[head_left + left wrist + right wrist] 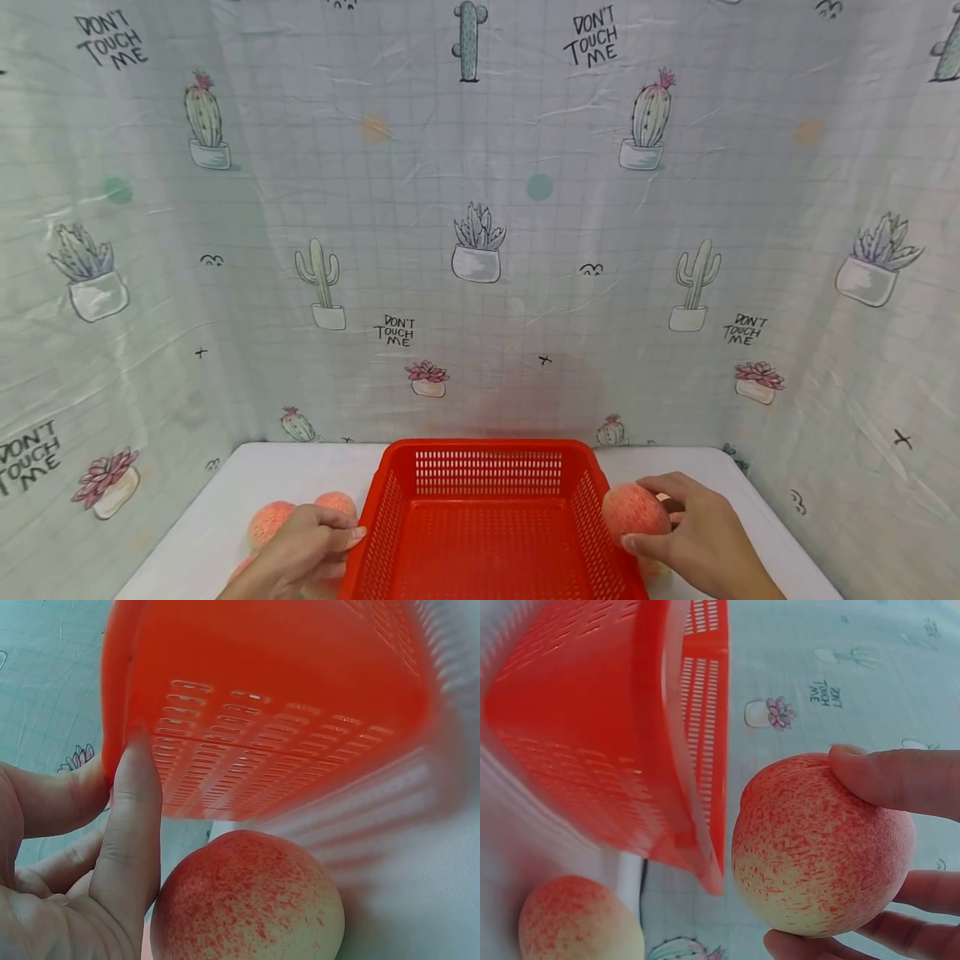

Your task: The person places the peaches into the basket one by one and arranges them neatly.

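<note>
A red plastic basket [487, 546] with slotted sides stands on the white table, and its inside is bare in the head view. My left hand [303, 550] pinches the basket's left rim between thumb and fingers; the left wrist view shows the rim [116, 682] in that pinch. At the basket's right side my right hand [701, 529] grips a peach [634, 511], raised level with the rim. The right wrist view shows this peach [821, 847] between thumb and fingers, apart from the basket wall [592, 742].
Left of the basket several peaches lie on the white table [315, 460], among them one peach [270, 523] beside my left hand. More peaches, one a pale peach [655, 573], lie under my right hand. A cactus-print curtain [480, 333] surrounds the table's back and sides.
</note>
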